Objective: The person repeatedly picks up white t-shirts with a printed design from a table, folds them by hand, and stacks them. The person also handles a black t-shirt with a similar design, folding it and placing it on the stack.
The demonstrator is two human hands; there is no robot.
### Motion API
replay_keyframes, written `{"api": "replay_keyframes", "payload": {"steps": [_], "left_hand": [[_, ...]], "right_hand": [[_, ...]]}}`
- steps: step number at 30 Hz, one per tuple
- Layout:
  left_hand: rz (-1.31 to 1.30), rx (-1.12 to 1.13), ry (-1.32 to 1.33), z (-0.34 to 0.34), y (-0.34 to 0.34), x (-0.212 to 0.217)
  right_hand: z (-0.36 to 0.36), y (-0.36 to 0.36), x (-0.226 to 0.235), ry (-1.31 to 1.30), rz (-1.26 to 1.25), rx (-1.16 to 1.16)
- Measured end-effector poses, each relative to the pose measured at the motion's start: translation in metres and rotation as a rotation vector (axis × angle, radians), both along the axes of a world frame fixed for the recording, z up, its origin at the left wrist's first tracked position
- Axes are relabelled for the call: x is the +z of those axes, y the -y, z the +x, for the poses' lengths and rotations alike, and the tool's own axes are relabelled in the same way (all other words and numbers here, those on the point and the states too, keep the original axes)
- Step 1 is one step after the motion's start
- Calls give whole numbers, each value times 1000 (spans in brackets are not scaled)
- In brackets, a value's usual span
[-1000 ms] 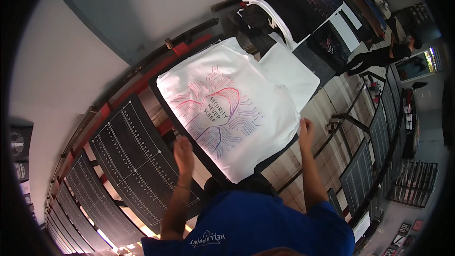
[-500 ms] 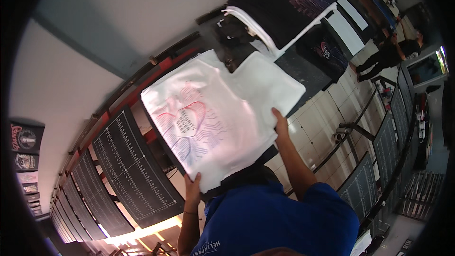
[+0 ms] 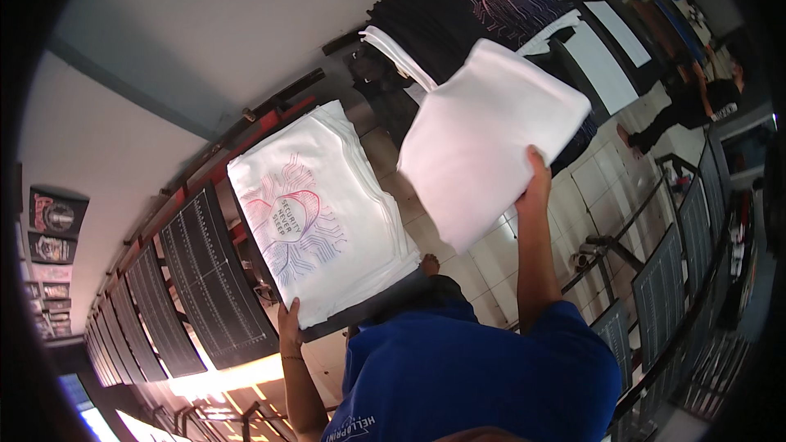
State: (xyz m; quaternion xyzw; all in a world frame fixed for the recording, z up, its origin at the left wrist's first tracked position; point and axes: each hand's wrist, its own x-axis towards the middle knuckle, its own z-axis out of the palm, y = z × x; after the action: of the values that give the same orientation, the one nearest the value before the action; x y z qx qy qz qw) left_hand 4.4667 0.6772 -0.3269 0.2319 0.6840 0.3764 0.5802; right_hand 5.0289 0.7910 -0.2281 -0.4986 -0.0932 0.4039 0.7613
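A stack of white fabric pieces [image 3: 344,196], the top one bearing a red-to-blue circuit-like print, lies on a black board [image 3: 368,311] in front of me. At the stack's near left corner is my left hand [image 3: 290,323], closed with its thumb on top; its other fingers are mostly hidden. To the right, my right hand [image 3: 535,184] grips the near edge of a smooth white sheet-like pad [image 3: 491,131] with rounded corners. That pad hangs raised and tilted, apart from the stack, its far end overlapping the dark fabric behind it in view.
Dark fabric pieces [image 3: 426,4] with a similar print are piled at the far side. Black boards with white ruled marks [image 3: 214,270] line the left, and more boards [image 3: 661,303] stand on racks at right. A person in dark clothes [image 3: 696,115] is at far right.
My right hand has moved right and away with the white pad, off the stack, baring the stack's right side. My left hand stays at the stack's corner, shifted slightly left in view.
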Motion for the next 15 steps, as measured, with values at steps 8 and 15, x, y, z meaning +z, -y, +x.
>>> {"api": "replay_keyframes", "payload": {"steps": [8,15], "left_hand": [[-174,52,212,0,6,19],[-148,184,582,-4,2,28]], "right_hand": [[71,47,-124,-175,-72,26],[-45,139,-150,-570,-191,799]]}}
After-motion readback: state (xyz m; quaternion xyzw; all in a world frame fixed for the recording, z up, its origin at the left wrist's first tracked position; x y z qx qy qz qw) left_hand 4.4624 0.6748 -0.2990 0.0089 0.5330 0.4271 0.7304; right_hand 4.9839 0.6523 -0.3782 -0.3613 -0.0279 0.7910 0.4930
